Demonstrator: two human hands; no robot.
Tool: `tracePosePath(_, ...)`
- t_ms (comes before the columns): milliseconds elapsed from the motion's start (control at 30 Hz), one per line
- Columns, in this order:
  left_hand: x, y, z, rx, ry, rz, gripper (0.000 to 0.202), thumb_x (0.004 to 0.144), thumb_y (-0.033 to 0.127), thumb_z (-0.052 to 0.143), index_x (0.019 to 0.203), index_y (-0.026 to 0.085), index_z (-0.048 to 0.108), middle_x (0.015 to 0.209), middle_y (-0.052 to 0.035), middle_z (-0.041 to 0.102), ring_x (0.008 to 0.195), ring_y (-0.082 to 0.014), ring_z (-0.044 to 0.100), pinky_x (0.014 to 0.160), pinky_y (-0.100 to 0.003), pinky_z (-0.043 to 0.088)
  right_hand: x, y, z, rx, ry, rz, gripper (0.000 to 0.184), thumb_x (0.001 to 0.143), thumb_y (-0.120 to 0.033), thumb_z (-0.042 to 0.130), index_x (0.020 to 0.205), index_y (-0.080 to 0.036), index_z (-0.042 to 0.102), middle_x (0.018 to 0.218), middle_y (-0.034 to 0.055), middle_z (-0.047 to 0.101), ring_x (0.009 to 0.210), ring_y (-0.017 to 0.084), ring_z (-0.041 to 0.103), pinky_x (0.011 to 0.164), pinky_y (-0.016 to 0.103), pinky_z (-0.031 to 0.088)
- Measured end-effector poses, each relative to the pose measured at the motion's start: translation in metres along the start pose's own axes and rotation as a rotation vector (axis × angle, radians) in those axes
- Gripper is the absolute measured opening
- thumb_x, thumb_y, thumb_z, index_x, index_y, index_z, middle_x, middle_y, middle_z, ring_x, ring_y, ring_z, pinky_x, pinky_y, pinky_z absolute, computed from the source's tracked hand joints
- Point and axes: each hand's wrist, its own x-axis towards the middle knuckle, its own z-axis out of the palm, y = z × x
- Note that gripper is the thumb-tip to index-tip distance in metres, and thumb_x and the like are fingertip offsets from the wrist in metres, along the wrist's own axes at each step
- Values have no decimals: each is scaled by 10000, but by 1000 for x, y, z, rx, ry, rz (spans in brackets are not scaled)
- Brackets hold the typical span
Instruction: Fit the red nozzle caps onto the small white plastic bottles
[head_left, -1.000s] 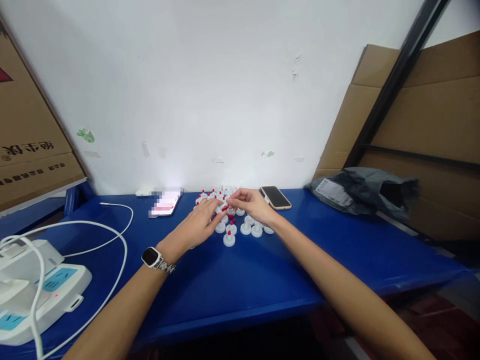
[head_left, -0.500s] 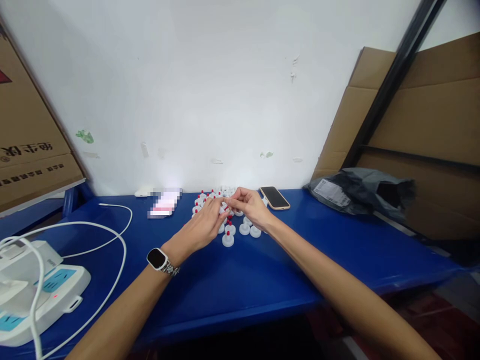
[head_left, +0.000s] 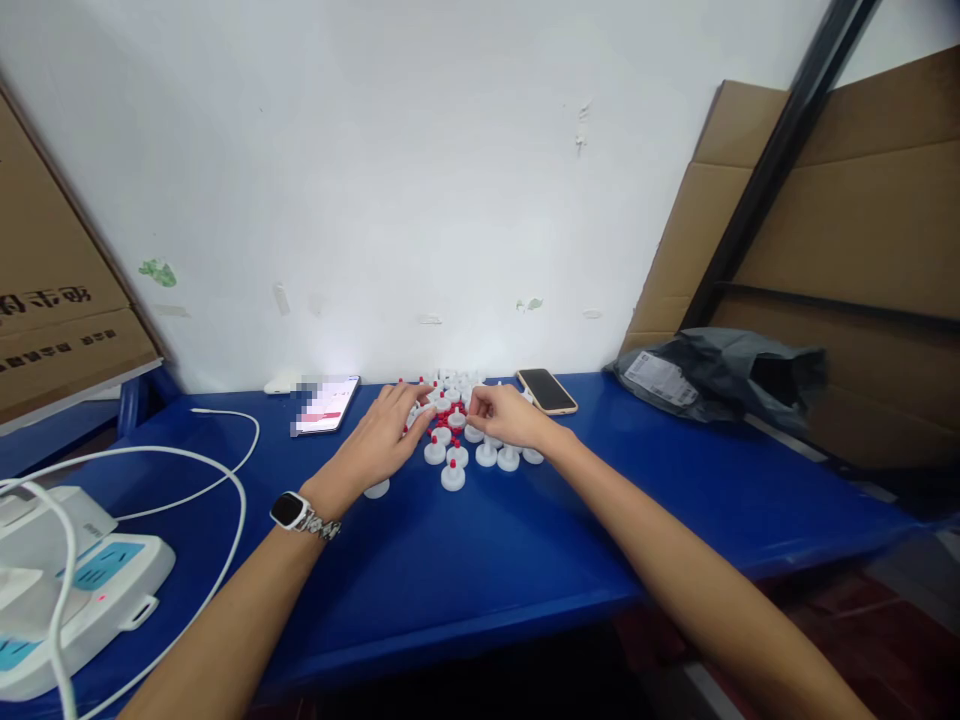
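Note:
Many white bottle caps [head_left: 452, 478] with nozzles stand on the blue table, several with red tips on top. My left hand [head_left: 379, 430] is over the left side of the group, thumb and fingers apart. White caps show in the gap between them, and I see none firmly gripped. Over the right side of the group, my right hand [head_left: 508, 415] has thumb and fingertips pinched together, pointing down beside a small pile of loose red tips [head_left: 450, 420]. What is in the pinch, if anything, is hidden. White caps without red tips [head_left: 508, 459] stand below this hand.
Behind my right hand lies a phone [head_left: 547, 391]; another lit phone [head_left: 330, 404] lies at the left. A power strip [head_left: 112, 580] with white cables [head_left: 238, 490] takes up the near left. A grey plastic bag [head_left: 720, 375] and cardboard [head_left: 877, 210] are on the right.
My hands were together over the caps and have moved apart. The left went left and opened; the right lowered slightly to the red pile. The view shifted slightly.

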Motion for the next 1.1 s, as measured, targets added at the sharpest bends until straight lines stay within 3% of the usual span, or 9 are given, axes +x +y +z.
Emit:
tracePosePath(233,1,1,2,15,-13,12,381,1013,423,338,1248,210,550,1188,-88,602,1124,-259,515,993,-453,429,17,-13,-1,-259,62,71,176,836,-368,626,875,-200,660,736,16,689,676,157,595,655,270,357)
tracePosePath(433,0,1,1,33,-24,5,380,1001,436,369,1248,208,544,1193,-94,596,1125,-266,515,988,-461,434,37,-15,7,-347,-30,41,152,846,-277,590,769,-193,691,802,41,717,795,187,620,822,322,347)
tracePosePath(567,0,1,3,41,-17,7,388,989,459,391,1245,210,543,1199,-94,592,1124,-270,517,983,-463,440,35,-13,8,-336,14,34,164,855,-311,590,819,-193,698,797,45,714,831,202,614,864,350,329)
tracePosePath(700,0,1,4,58,-33,5,388,991,455,392,1239,200,547,1199,-97,591,1122,-269,514,980,-458,439,33,-9,8,-332,-30,42,137,824,-318,643,821,-199,711,814,45,714,869,213,608,898,375,307)
tracePosePath(800,1,2,4,63,-35,5,390,990,457,392,1232,197,553,1197,-101,590,1130,-271,513,981,-456,438,32,-9,6,-301,-14,39,135,838,-284,626,782,-194,710,791,34,716,827,195,613,897,373,311)
tracePosePath(900,1,3,5,57,-17,4,389,984,464,404,1236,205,550,1201,-98,591,1119,-268,519,985,-459,433,28,-15,2,-216,103,39,170,854,-300,608,787,-184,713,784,36,717,794,183,613,863,349,344)
tracePosePath(1000,0,6,6,61,-6,-11,412,968,482,435,1272,218,522,1226,-96,587,1130,-278,514,971,-463,437,20,-23,2,-14,184,28,183,853,-317,607,820,-173,715,802,37,716,763,164,601,772,297,389)
tracePosePath(1100,0,6,8,59,-43,-8,406,970,482,433,1272,222,513,1196,-90,607,1104,-280,526,957,-469,437,12,-28,5,177,166,-6,222,863,-352,597,850,-162,712,793,27,710,715,145,569,698,268,402)
